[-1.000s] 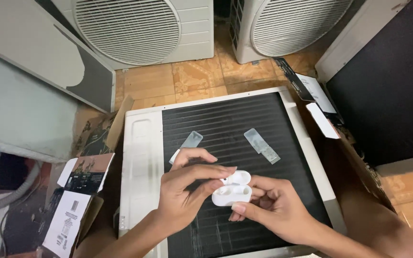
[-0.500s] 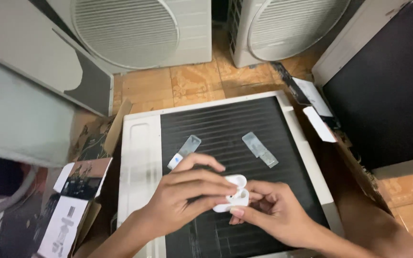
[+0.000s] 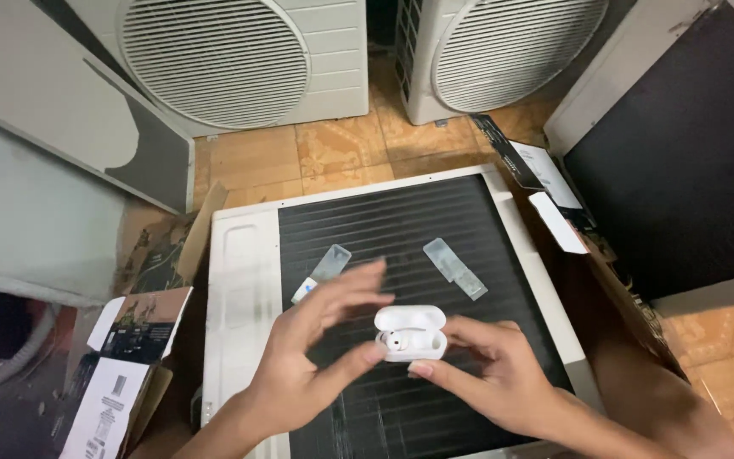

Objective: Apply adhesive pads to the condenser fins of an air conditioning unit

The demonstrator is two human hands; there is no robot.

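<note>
While two outdoor air-conditioner units with round fan grilles, one on the left [image 3: 231, 64] and one on the right [image 3: 503, 51], stand on the orange tiled floor [image 3: 333, 157] at the top of the view, a third unit lies flat in front of them, its dark finned coil panel [image 3: 409, 221] facing up inside a white frame [image 3: 239, 289]. Another dark panel [image 3: 681, 170] leans at the right, and a printed cardboard box [image 3: 121, 374] sits open just off the flat unit's left edge. On the coil panel, toward its middle, lie two small clear plastic strips, one nearer the left edge [image 3: 323, 272] and one nearer the right edge [image 3: 455, 268], well apart from each other. Over the near half of the panel, the right hand [image 3: 503, 382] grasps a small white earbud case [image 3: 410, 334] from the side with thumb and fingertips; its lid is up and an earbud shows inside. The left hand [image 3: 316, 357] is released, fingers spread and blurred, its thumb tip just beside the case's left side, though whether it touches cannot be told.
</note>
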